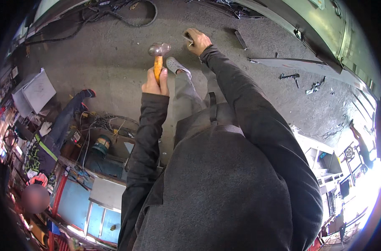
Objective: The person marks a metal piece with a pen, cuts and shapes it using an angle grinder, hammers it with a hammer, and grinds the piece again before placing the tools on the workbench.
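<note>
My left hand [155,85] is wrapped round the yellow wooden handle of a hammer [158,62], held upright with its rounded grey metal head at the top. To the right and farther out, my right hand [198,41] is closed. A small thin piece [188,39] shows at its fingers, but its kind cannot be made out. The hammer head and my right hand are apart, both over the grey concrete floor [115,54]. Below them is my foot in a grey clog [178,67].
A flat dark metal bar [241,39] and a black T-shaped tool [290,78] lie to the right, near a long metal sheet [286,62]. Black cables [136,23] coil at the far left. Another person [52,142] is at the left, near a light grey box [35,92].
</note>
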